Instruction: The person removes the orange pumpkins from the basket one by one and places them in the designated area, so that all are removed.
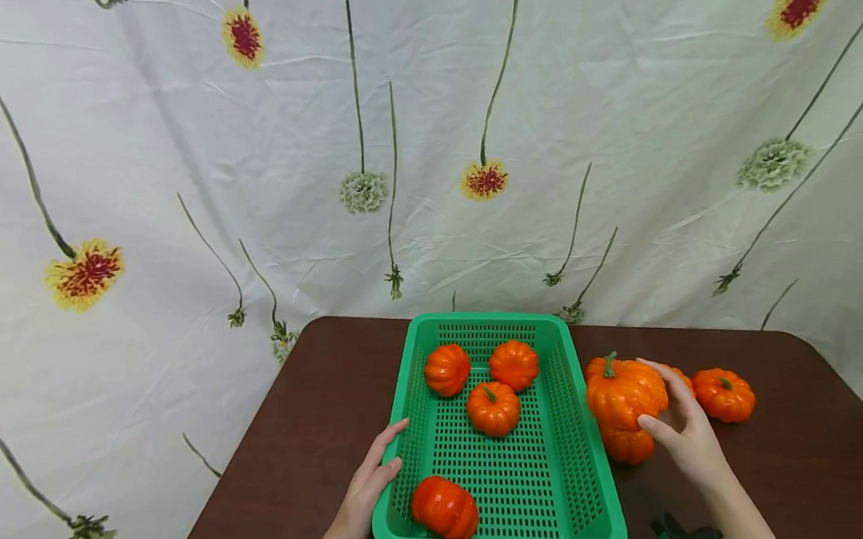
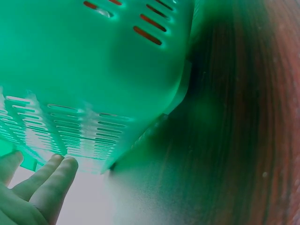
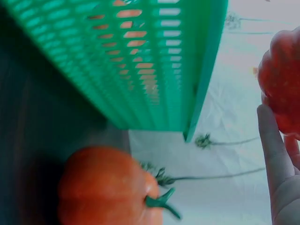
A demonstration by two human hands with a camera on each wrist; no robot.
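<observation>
In the head view my right hand (image 1: 687,435) grips a small orange pumpkin (image 1: 625,394) with a green stem, holding it up just right of the green plastic basket (image 1: 596,467). Another pumpkin (image 1: 628,446) shows partly behind and below it; the right wrist view has a pumpkin (image 3: 105,187) standing on the table beside the basket wall. My left hand (image 1: 360,496) lies along the basket's left side, fingers (image 2: 56,187) fairly straight against the perforated wall. Inside the basket sit several pumpkins: three toward the far end, and a redder one (image 1: 445,508) at the near left corner.
More pumpkins lie on the dark brown table (image 1: 804,444) to the right, one (image 1: 723,395) in full sight and one partly hidden behind my right hand. A dark object (image 1: 679,532) is by my right wrist. A flower-printed white cloth (image 1: 430,244) hangs behind the table.
</observation>
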